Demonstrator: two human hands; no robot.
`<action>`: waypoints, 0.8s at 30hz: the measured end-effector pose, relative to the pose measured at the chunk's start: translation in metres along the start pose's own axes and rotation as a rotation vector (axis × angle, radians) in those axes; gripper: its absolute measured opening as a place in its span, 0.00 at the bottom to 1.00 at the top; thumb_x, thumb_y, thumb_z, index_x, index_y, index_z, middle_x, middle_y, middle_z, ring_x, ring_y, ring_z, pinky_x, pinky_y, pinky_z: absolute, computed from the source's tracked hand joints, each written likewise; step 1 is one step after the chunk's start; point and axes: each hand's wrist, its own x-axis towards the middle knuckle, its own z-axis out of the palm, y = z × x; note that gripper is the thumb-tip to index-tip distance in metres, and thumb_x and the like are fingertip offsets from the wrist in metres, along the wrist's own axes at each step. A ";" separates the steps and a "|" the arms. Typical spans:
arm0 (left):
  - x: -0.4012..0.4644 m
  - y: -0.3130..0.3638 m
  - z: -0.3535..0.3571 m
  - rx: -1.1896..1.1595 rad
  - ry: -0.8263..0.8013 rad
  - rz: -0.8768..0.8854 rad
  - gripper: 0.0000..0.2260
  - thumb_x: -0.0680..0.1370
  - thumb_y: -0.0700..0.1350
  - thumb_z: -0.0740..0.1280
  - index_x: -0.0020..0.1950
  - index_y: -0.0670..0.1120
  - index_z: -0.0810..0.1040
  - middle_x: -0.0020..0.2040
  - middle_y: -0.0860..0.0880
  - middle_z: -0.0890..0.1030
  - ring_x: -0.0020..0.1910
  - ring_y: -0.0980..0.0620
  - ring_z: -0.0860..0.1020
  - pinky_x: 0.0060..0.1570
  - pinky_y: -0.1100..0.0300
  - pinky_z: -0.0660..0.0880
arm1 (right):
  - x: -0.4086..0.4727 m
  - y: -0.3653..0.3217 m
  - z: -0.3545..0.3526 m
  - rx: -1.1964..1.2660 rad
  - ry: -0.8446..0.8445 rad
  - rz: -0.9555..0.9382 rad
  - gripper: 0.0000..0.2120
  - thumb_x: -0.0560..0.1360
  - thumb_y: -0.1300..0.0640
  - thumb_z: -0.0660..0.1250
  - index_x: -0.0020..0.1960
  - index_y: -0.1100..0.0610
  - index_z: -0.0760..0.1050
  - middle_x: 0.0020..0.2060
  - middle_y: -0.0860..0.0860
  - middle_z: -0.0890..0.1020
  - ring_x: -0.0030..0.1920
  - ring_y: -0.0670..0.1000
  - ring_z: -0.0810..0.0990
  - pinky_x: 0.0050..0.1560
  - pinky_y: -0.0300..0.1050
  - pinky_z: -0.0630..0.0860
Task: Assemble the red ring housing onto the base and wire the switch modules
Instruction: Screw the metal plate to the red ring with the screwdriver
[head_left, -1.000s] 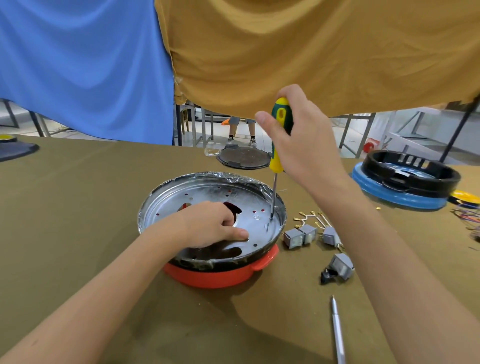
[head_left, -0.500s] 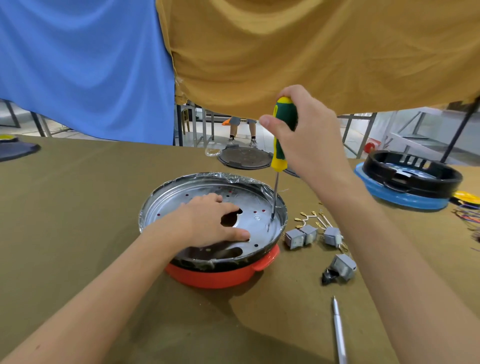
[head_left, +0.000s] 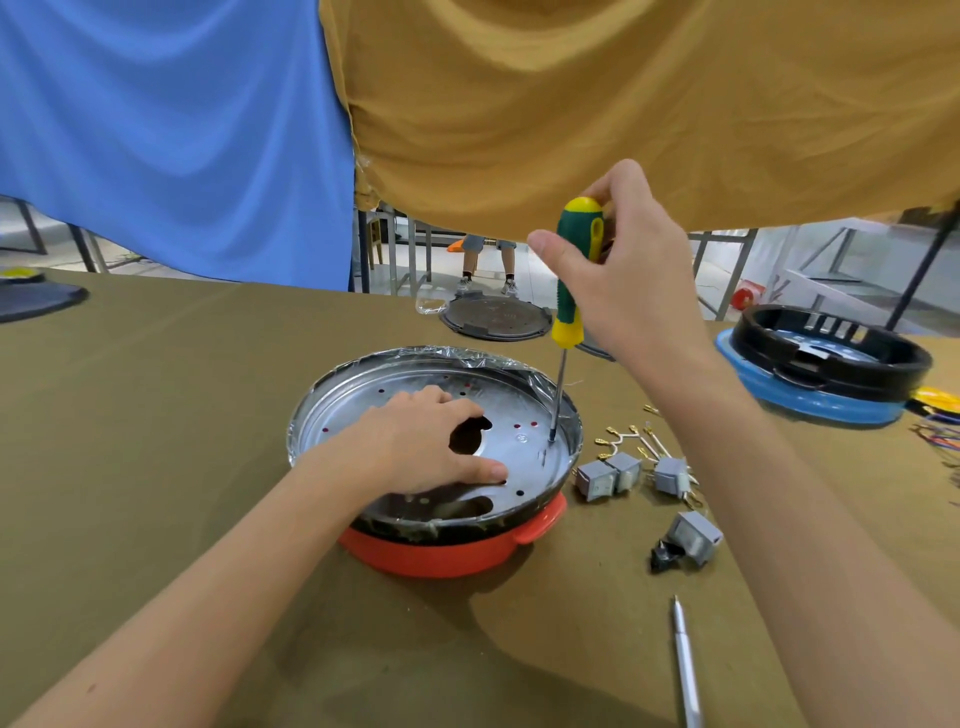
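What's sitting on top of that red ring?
A black rim and a shiny metal plate wrapped in plastic film sit on the red ring. The left hand presses the plate. What lies beneath the plate is hidden.

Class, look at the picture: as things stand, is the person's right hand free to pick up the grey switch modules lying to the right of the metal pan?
Probably not yet. The right hand grips the green-and-yellow screwdriver, its tip down in the round metal pan. The grey switch modules lie uncovered on the table, so nothing else blocks them.

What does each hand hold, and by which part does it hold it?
The right hand grips the green and yellow screwdriver by its handle. The left hand holds nothing; it presses flat on the round silver metal plate.
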 end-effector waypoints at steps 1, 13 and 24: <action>0.000 0.000 0.000 0.002 0.000 -0.002 0.37 0.71 0.73 0.61 0.77 0.60 0.60 0.75 0.51 0.63 0.72 0.45 0.64 0.69 0.44 0.66 | -0.001 0.001 0.001 0.000 0.000 -0.004 0.17 0.77 0.46 0.69 0.53 0.57 0.67 0.41 0.50 0.74 0.39 0.49 0.71 0.40 0.42 0.70; 0.000 0.003 -0.001 0.008 -0.003 -0.015 0.36 0.71 0.72 0.62 0.76 0.60 0.60 0.75 0.51 0.63 0.72 0.45 0.63 0.69 0.45 0.66 | 0.007 0.009 -0.029 0.513 -0.535 0.158 0.17 0.81 0.63 0.62 0.67 0.50 0.71 0.57 0.54 0.80 0.52 0.51 0.85 0.56 0.61 0.80; -0.002 0.002 0.000 -0.004 0.011 -0.011 0.36 0.71 0.72 0.62 0.76 0.60 0.61 0.74 0.52 0.64 0.71 0.46 0.64 0.67 0.45 0.68 | 0.004 0.009 -0.010 0.106 -0.236 0.156 0.16 0.81 0.47 0.63 0.66 0.49 0.67 0.40 0.46 0.74 0.41 0.48 0.76 0.44 0.45 0.77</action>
